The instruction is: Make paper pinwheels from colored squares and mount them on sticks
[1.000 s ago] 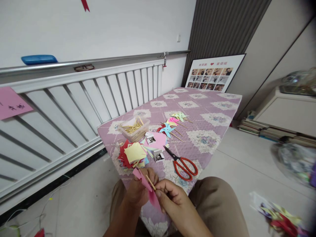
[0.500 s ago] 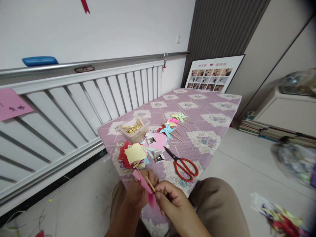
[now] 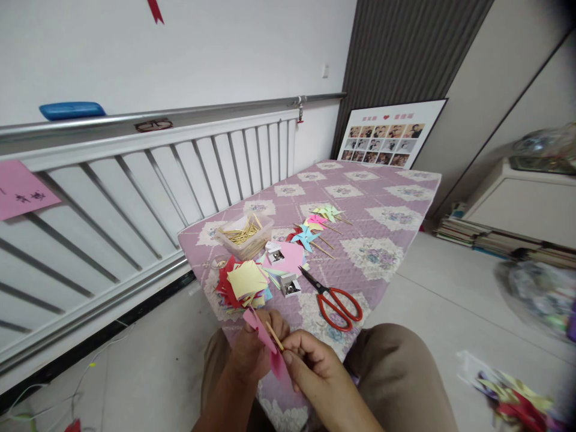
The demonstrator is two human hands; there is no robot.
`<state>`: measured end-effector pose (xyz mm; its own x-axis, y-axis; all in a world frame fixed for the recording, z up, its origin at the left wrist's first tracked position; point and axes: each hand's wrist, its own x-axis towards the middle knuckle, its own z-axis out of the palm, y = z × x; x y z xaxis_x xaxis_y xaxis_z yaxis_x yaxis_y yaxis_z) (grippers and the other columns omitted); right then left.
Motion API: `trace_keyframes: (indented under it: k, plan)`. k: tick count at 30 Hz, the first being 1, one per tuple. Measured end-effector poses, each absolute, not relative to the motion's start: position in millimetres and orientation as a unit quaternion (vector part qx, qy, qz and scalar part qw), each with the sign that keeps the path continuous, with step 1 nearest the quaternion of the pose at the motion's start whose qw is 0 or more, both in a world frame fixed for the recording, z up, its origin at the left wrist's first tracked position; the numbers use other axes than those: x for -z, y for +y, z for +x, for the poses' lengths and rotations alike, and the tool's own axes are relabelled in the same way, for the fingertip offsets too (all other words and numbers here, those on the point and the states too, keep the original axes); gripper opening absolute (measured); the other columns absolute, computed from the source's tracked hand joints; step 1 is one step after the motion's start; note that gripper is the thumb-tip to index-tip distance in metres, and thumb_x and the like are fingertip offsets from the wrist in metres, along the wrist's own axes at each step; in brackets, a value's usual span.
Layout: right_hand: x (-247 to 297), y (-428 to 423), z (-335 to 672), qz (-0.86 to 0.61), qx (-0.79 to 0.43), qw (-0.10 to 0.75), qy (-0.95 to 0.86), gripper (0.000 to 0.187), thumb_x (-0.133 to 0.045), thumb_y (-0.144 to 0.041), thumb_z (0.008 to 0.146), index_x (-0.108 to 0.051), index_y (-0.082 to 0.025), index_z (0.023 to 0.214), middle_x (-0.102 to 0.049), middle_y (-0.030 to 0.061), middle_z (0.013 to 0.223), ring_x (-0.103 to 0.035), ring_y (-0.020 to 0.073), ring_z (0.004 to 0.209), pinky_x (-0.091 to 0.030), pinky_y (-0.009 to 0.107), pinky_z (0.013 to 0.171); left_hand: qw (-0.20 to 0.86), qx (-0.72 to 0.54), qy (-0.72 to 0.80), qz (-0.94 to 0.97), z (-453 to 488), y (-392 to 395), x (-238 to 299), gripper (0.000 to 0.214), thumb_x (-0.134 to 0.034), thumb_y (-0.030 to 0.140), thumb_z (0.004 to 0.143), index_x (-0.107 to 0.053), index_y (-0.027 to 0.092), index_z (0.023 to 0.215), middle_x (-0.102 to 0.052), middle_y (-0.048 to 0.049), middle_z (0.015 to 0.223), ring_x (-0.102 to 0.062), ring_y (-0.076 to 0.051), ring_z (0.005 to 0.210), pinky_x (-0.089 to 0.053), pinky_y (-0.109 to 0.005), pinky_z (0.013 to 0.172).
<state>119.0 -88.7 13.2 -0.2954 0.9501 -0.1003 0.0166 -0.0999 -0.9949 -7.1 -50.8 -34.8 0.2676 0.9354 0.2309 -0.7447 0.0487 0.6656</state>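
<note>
Close to the table's near end, my left hand [image 3: 258, 348] is closed on a folded pink paper pinwheel [image 3: 261, 331]. My right hand [image 3: 310, 363] pinches the near end of a short wooden stick [image 3: 275, 336], held against the back of the pink paper. Where stick and paper meet is partly hidden by my fingers. Just beyond lies a stack of coloured paper squares [image 3: 247, 281], a yellow one on top. Red-handled scissors [image 3: 335, 303] rest to the right, open side towards me. Two small white boxes of metal pins, the nearer box [image 3: 290, 287] and farther box [image 3: 273, 252], stand between.
A clear plastic tub [image 3: 245, 237] of wooden sticks stands behind the paper stack. Several finished pinwheels, including a blue pinwheel [image 3: 305, 238], lie further back on the flowered tablecloth [image 3: 373, 255]. A white radiator [image 3: 216, 165] runs along the left. Paper scraps [image 3: 517, 399] lie on the floor at right.
Both hands stay almost where they were, with the pink pinwheel and stick still held. The pink paper's lower part has shifted slightly.
</note>
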Motion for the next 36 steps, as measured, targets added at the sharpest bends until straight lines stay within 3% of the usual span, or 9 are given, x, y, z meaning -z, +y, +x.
trace_keyframes:
  k: [9,16,26,36]
  plan:
    - [-8,-88,119,-0.444,-0.494,0.422,-0.616,0.016,-0.052,-0.026,0.083,-0.057,-0.019,0.069,-0.043,-0.0047,0.061,-0.04,0.0119,0.057,-0.034,0.023,0.055,0.715,-0.599,0.147,0.328,-8,-50,40,0.049,-0.076,0.041,0.069,-0.035,0.019,0.053,-0.035,0.0052,0.051,-0.035,-0.008,0.049,-0.032,-0.024,0.05]
    - [-13,-88,123,-0.435,-0.415,0.406,-0.688,0.02,-0.049,-0.022,0.087,-0.06,-0.019,0.071,-0.053,-0.0016,0.065,-0.049,0.0135,0.061,-0.039,0.023,0.059,0.721,-0.601,0.132,0.317,-9,-51,44,0.048,-0.075,0.039,0.071,-0.034,0.019,0.057,-0.032,0.0059,0.053,-0.033,-0.008,0.05,-0.031,-0.023,0.05]
    - [-11,-85,128,-0.429,-0.384,0.398,-0.714,0.021,-0.047,-0.023,0.09,-0.058,-0.021,0.072,-0.054,-0.0018,0.065,-0.05,0.0134,0.06,-0.039,0.023,0.059,0.735,-0.583,0.156,0.308,-7,-53,30,0.05,-0.074,0.035,0.072,-0.031,0.018,0.054,-0.034,0.0049,0.053,-0.035,-0.009,0.053,-0.032,-0.024,0.053]
    - [-12,-80,136,-0.431,-0.426,0.39,-0.693,0.02,-0.049,-0.027,0.09,-0.057,-0.02,0.073,-0.056,-0.0011,0.069,-0.051,0.0145,0.065,-0.038,0.024,0.061,0.721,-0.603,0.26,0.222,3,-62,23,0.03,-0.083,0.032,0.061,-0.055,0.02,0.059,-0.046,0.0041,0.059,-0.04,-0.011,0.058,-0.036,-0.026,0.058]
